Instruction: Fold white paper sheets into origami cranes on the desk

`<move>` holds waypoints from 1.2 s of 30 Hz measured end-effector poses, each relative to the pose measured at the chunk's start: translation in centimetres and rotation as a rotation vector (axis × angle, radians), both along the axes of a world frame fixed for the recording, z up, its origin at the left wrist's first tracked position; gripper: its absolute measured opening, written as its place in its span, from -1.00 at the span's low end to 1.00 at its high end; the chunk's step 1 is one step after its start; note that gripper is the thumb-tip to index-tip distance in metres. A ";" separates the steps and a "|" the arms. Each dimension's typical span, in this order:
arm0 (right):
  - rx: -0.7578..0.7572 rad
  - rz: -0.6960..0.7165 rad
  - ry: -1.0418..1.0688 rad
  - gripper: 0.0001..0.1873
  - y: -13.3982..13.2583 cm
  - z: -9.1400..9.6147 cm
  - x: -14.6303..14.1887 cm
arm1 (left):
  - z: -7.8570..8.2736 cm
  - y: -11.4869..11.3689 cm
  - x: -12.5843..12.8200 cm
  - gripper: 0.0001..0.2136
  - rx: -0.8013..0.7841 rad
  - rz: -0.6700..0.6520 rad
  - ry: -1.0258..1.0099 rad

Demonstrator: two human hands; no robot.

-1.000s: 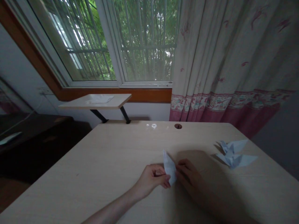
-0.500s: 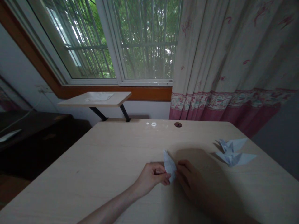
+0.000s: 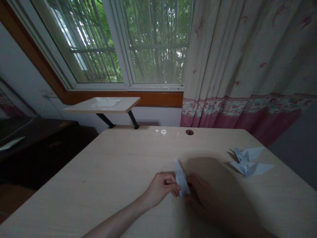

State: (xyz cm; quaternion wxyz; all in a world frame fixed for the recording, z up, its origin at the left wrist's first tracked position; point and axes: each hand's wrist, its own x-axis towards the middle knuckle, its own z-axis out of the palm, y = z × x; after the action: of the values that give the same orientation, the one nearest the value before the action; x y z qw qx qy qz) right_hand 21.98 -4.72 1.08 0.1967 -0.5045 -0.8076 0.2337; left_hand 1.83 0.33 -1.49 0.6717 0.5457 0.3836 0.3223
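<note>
A narrow, pointed piece of folded white paper [image 3: 181, 178] stands between my hands, its tip pointing away from me. My left hand [image 3: 165, 185] pinches its lower left side between thumb and fingers. On the other side, my right hand [image 3: 201, 193] is closed at the paper's lower right edge, its fingers in shadow. Over to the right lie two folded paper birds, a rear one [image 3: 252, 153] and a front one [image 3: 259, 168], close against each other with their wings spread.
The pale wooden desk [image 3: 119, 172] has a round cable hole [image 3: 189, 132] near its back edge. A small raised shelf [image 3: 131, 103] at the back left bears white paper [image 3: 109, 101]. Behind are a barred window [image 3: 158, 46] and a patterned curtain [image 3: 223, 59].
The lower part of the folded paper has turned and spread slightly to the right. My right hand has shifted a little lower along its edge, while my left keeps its pinch.
</note>
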 end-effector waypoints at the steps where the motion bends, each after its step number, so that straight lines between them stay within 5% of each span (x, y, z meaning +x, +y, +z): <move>1: -0.023 0.000 -0.016 -0.67 0.0 0.3 -0.1 | 0.1 0.0 0.0 -0.63 0.006 0.000 -0.002; 16: -0.080 -0.046 0.071 -0.83 0.2 0.5 -0.4 | 0.0 0.0 -0.2 -0.75 0.137 -0.072 -0.032; 29: 0.142 -0.112 0.115 -0.92 0.0 -1.0 0.0 | 0.9 0.1 -0.4 -0.67 0.422 -0.013 0.041; 36: 0.240 -0.117 0.008 -0.89 -0.1 1.3 -0.1 | 0.5 -0.1 -0.3 -0.74 0.288 -0.089 -0.113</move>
State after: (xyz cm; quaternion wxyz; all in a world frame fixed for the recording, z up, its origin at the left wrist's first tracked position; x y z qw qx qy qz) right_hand 21.89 -4.86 2.40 0.2721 -0.5225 -0.7983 0.1255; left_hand 1.53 0.21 -0.96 0.6205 0.6339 0.2706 0.3739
